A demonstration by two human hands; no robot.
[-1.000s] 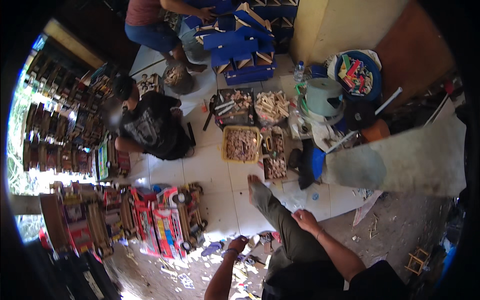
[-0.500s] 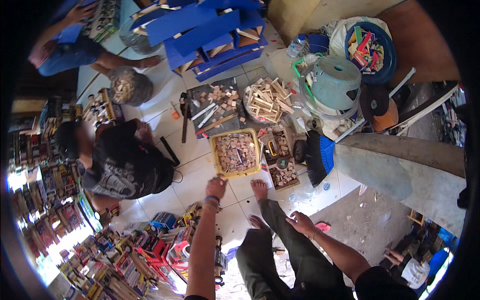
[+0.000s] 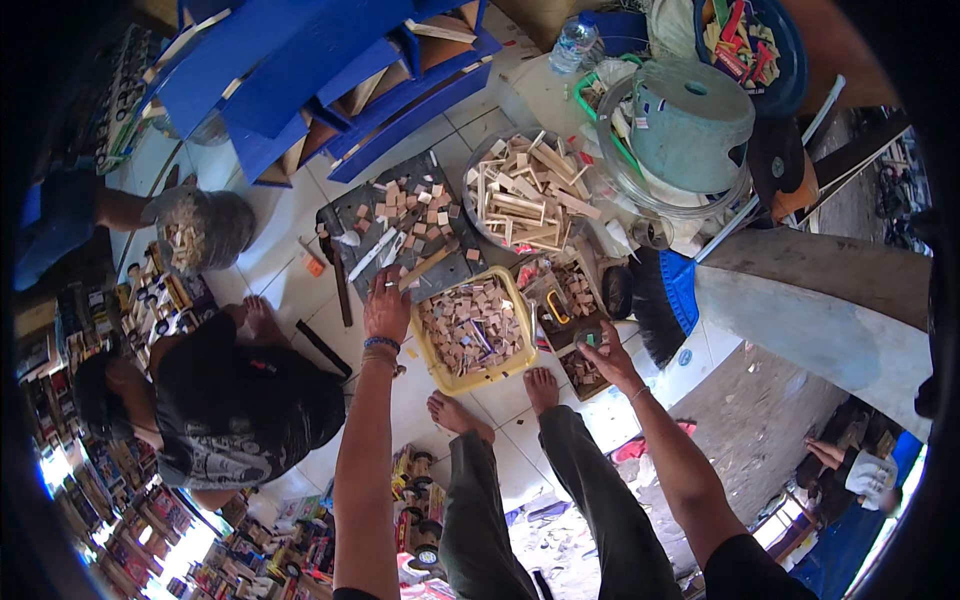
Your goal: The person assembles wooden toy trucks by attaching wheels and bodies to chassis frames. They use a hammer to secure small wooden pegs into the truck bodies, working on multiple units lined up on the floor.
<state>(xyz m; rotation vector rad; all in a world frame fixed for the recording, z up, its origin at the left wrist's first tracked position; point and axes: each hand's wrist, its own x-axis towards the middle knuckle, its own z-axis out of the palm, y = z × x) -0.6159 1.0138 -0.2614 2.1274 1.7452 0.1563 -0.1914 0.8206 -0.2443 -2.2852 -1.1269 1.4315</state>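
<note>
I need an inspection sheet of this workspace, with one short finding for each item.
Surface: white tiled floor; black board bearing scattered wood blocks.
Things at hand: yellow tray filled with small blocks; wooden strip on the board.
Clutter: bagged wooden pieces; blue-and-black brush.
Hands: left hand by the strip, contact unclear; right hand at a round object, grip unclear.
Cables: one pale coil, cable or tube unclear.
Surroundings: seated person in black, left; blue panelled units beyond the board.
</note>
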